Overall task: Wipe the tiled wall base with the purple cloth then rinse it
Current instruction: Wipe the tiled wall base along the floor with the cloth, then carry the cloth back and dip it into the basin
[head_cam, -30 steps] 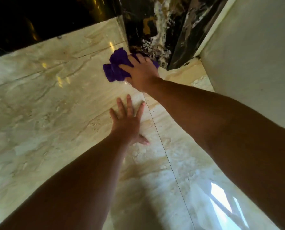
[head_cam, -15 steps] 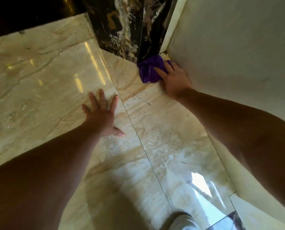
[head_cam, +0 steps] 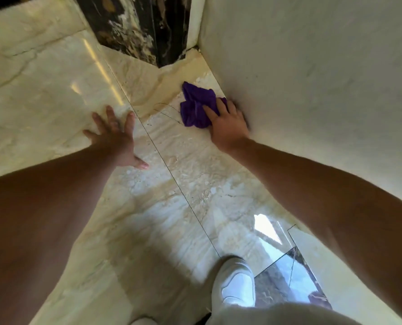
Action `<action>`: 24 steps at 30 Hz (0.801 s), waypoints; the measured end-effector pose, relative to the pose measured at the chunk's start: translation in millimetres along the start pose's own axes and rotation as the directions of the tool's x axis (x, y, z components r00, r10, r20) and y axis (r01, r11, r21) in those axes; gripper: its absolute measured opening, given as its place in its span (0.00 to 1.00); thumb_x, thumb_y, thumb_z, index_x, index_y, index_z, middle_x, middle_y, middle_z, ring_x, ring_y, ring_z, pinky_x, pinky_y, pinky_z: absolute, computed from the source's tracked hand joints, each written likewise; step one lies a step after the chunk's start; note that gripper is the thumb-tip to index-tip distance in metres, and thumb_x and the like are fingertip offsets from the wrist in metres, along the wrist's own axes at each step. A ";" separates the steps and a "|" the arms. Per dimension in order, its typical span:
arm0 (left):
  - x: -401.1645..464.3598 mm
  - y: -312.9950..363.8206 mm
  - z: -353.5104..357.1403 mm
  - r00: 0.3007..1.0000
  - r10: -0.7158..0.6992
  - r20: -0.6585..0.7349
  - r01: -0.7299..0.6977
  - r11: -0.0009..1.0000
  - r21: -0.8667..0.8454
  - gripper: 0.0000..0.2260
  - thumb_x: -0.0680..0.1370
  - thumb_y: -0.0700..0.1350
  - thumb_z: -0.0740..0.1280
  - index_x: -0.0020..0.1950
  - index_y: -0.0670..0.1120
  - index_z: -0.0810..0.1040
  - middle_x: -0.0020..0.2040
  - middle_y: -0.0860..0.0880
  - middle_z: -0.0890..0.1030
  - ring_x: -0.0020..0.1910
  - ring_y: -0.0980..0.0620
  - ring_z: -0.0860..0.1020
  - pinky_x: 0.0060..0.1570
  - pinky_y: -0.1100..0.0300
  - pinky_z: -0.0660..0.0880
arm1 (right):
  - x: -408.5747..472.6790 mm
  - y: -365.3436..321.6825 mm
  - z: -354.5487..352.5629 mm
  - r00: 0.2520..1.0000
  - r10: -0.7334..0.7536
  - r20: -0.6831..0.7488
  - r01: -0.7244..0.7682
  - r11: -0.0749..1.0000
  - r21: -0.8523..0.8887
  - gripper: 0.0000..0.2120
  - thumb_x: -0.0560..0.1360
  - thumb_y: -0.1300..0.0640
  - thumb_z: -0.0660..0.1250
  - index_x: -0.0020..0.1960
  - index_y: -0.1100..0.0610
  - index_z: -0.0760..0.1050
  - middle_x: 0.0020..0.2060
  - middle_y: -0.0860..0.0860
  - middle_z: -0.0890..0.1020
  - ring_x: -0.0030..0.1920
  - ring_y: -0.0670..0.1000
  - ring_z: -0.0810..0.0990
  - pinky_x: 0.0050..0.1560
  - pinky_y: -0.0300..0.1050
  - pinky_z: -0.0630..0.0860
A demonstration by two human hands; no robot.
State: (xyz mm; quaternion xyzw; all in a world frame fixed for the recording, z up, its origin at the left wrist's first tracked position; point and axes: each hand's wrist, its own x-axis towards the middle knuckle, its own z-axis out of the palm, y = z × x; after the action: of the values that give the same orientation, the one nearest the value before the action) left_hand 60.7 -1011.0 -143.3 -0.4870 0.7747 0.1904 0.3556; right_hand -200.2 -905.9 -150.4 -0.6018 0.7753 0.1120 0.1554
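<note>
— While the left hand (head_cam: 115,137) lies flat on the marble floor (head_cam: 54,95), fingers spread and holding nothing, what's the right doing?
— The right hand (head_cam: 228,123) presses the bunched purple cloth (head_cam: 196,105) onto the floor, tight against the pale wall's (head_cam: 300,66) base, fingers laid over it.

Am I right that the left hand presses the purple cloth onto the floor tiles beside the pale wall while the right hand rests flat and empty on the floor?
Not quite: the hands are swapped. In the head view the right hand presses the purple cloth onto the floor tiles beside the pale wall, and the left hand rests flat and empty on the floor.
</note>
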 end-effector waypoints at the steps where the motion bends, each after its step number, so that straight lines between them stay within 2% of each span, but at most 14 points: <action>1: -1.1 3.7 -1.1 1.000 -0.018 0.008 0.018 1.000 0.008 0.70 0.57 0.70 0.77 0.78 0.53 0.28 0.77 0.36 0.26 0.75 0.26 0.33 0.68 0.22 0.52 | -11.4 2.5 2.6 1.000 0.021 0.006 -0.021 1.000 0.012 0.30 0.81 0.54 0.59 0.81 0.48 0.56 0.79 0.60 0.58 0.78 0.67 0.56 0.76 0.61 0.57; 8: 3.3 6.0 0.6 0.999 -0.045 0.011 0.045 0.999 0.027 0.71 0.55 0.69 0.79 0.78 0.55 0.28 0.76 0.37 0.25 0.76 0.26 0.33 0.68 0.22 0.50 | -74.6 4.8 27.8 0.989 0.144 -0.014 -0.143 0.987 0.076 0.30 0.77 0.58 0.63 0.79 0.51 0.62 0.76 0.61 0.64 0.75 0.69 0.61 0.74 0.64 0.61; 10: 4.4 7.2 0.3 0.999 -0.053 -0.003 0.053 0.997 0.047 0.71 0.55 0.70 0.78 0.78 0.54 0.28 0.77 0.37 0.26 0.76 0.26 0.34 0.68 0.22 0.51 | -89.9 6.6 35.4 0.982 0.190 0.000 -0.189 0.980 0.063 0.30 0.76 0.56 0.66 0.77 0.51 0.65 0.73 0.62 0.68 0.70 0.69 0.66 0.70 0.66 0.67; 12: 3.8 4.2 1.2 0.999 -0.046 -0.026 0.047 0.998 0.047 0.72 0.54 0.71 0.78 0.78 0.55 0.29 0.78 0.38 0.28 0.77 0.26 0.37 0.67 0.21 0.52 | -104.4 8.8 41.1 0.971 0.239 0.006 -0.239 0.970 0.049 0.28 0.76 0.51 0.68 0.75 0.50 0.68 0.67 0.61 0.74 0.62 0.68 0.72 0.61 0.65 0.73; 14: 1.0 1.9 1.1 0.998 -0.047 -0.049 0.050 0.997 0.061 0.71 0.53 0.73 0.76 0.79 0.56 0.31 0.80 0.39 0.31 0.78 0.26 0.41 0.67 0.20 0.52 | -116.4 14.7 41.2 0.961 0.278 -0.002 -0.277 0.958 0.073 0.26 0.76 0.48 0.69 0.72 0.49 0.71 0.63 0.60 0.75 0.59 0.67 0.73 0.57 0.63 0.75; 16: -5.8 8.5 2.8 0.994 -0.084 -0.076 0.091 0.991 0.095 0.66 0.57 0.74 0.74 0.81 0.55 0.35 0.81 0.39 0.36 0.78 0.27 0.44 0.68 0.22 0.52 | -124.4 23.0 37.6 0.951 0.305 0.053 -0.310 0.937 0.160 0.25 0.76 0.50 0.67 0.72 0.48 0.71 0.64 0.59 0.74 0.62 0.67 0.72 0.59 0.60 0.75; 17: -12.5 15.6 3.3 0.986 -0.100 -0.131 0.110 0.991 0.075 0.61 0.63 0.73 0.72 0.82 0.52 0.39 0.82 0.39 0.39 0.78 0.28 0.45 0.69 0.23 0.51 | -126.8 27.4 32.0 0.947 0.310 0.089 -0.322 0.924 0.205 0.25 0.76 0.51 0.66 0.73 0.47 0.71 0.65 0.59 0.74 0.63 0.66 0.72 0.60 0.58 0.74; 18: -21.9 25.2 -1.3 0.976 -0.098 -0.193 0.104 0.994 0.019 0.53 0.69 0.71 0.69 0.82 0.50 0.44 0.82 0.39 0.42 0.79 0.29 0.47 0.71 0.25 0.52 | -128.6 29.6 20.2 0.941 0.323 0.102 -0.338 0.907 0.252 0.25 0.75 0.52 0.66 0.72 0.46 0.71 0.65 0.58 0.74 0.64 0.65 0.72 0.61 0.56 0.74; 20: -48.9 47.8 -21.4 0.967 -0.053 -0.251 -0.007 0.972 -0.234 0.40 0.77 0.65 0.64 0.81 0.48 0.53 0.82 0.39 0.52 0.79 0.33 0.56 0.72 0.33 0.59 | -135.3 25.3 -15.0 0.939 0.337 0.064 -0.339 0.881 0.331 0.26 0.74 0.52 0.66 0.72 0.44 0.71 0.64 0.56 0.76 0.62 0.62 0.75 0.58 0.53 0.77; 22: -93.8 76.7 -50.6 0.981 0.029 -0.194 -0.133 0.823 -0.552 0.33 0.78 0.63 0.63 0.79 0.51 0.61 0.78 0.42 0.66 0.73 0.38 0.69 0.69 0.46 0.69 | -158.4 10.9 -66.2 0.955 0.297 0.016 -0.281 0.883 0.376 0.26 0.73 0.52 0.66 0.71 0.44 0.72 0.61 0.55 0.78 0.59 0.60 0.76 0.54 0.53 0.80; 24: -123.5 104.4 -73.2 0.992 0.051 -0.117 -0.124 0.614 -0.780 0.29 0.78 0.64 0.64 0.76 0.53 0.68 0.73 0.45 0.73 0.66 0.43 0.76 0.64 0.50 0.75 | -171.2 -7.4 -98.1 0.969 0.243 -0.040 -0.205 0.887 0.415 0.27 0.72 0.52 0.67 0.71 0.44 0.73 0.60 0.54 0.79 0.57 0.60 0.76 0.51 0.53 0.80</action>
State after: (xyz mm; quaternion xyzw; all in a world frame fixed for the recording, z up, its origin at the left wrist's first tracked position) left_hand -25.3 -934.1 -8.3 -0.5626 0.6506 0.5060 0.0650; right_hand -164.4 -789.4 4.9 -0.4672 0.8519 -0.0621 0.2281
